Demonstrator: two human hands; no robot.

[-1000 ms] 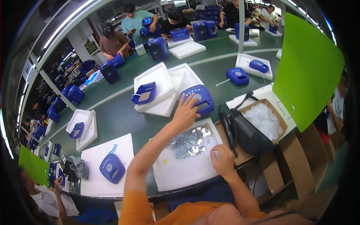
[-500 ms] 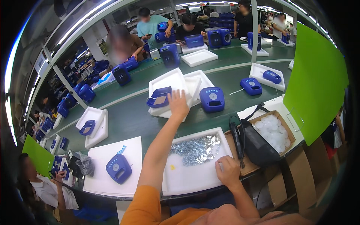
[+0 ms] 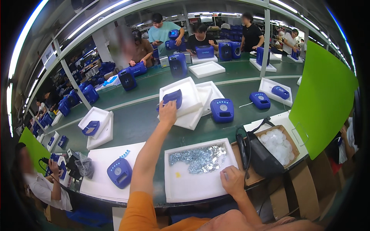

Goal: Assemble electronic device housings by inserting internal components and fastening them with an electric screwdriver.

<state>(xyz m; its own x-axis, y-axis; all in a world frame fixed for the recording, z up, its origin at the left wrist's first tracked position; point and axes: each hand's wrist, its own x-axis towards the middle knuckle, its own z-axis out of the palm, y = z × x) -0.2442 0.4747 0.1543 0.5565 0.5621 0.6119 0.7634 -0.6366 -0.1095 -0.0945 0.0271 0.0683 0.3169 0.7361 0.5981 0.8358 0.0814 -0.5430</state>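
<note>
My left hand (image 3: 168, 112) reaches forward over the belt, its fingers closed on the near edge of a blue plastic housing (image 3: 174, 97). That housing is tilted up in a white foam tray (image 3: 188, 86), which lies on more stacked foam trays. Just right of the stack is a blue panel with a round centre and a slot (image 3: 222, 110). My right hand (image 3: 232, 181) rests at the right side of a foam tray of small shiny metal pieces (image 3: 168, 184). Its fingers are curled together; what they hold, if anything, is hidden.
A second blue panel (image 3: 119, 173) lies on a white board (image 3: 96, 188) at left. On the right are a black bag (image 3: 264, 158), a carton of white discs (image 3: 295, 154) and a green divider (image 3: 323, 96). Co-workers stand across the green belt (image 3: 135, 115).
My left hand has gone from lying spread beside the blue housing to gripping its near edge, and the housing has tipped up. My right hand stays by the metal pieces. The view has shifted slightly.
</note>
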